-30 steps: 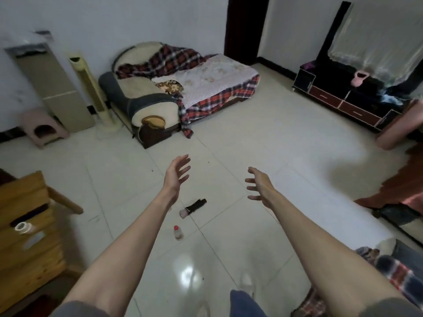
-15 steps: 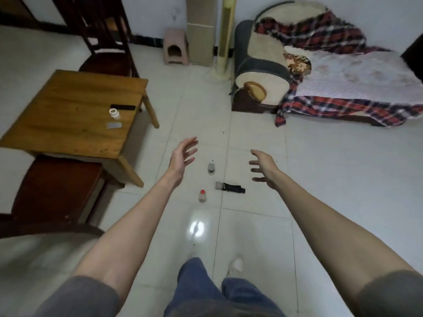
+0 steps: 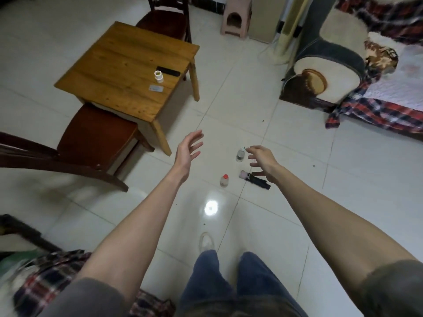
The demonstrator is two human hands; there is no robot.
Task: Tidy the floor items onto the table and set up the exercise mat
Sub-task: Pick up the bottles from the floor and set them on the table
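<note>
chair tucked under table corner | pink stool by wall | sofa right

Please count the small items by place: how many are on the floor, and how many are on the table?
Floor: 3 (red-capped bottle, grey bottle, black tool)
Table: 3 (white bottle, black remote, card)
Total: 6

home living room, sofa, wooden table
</note>
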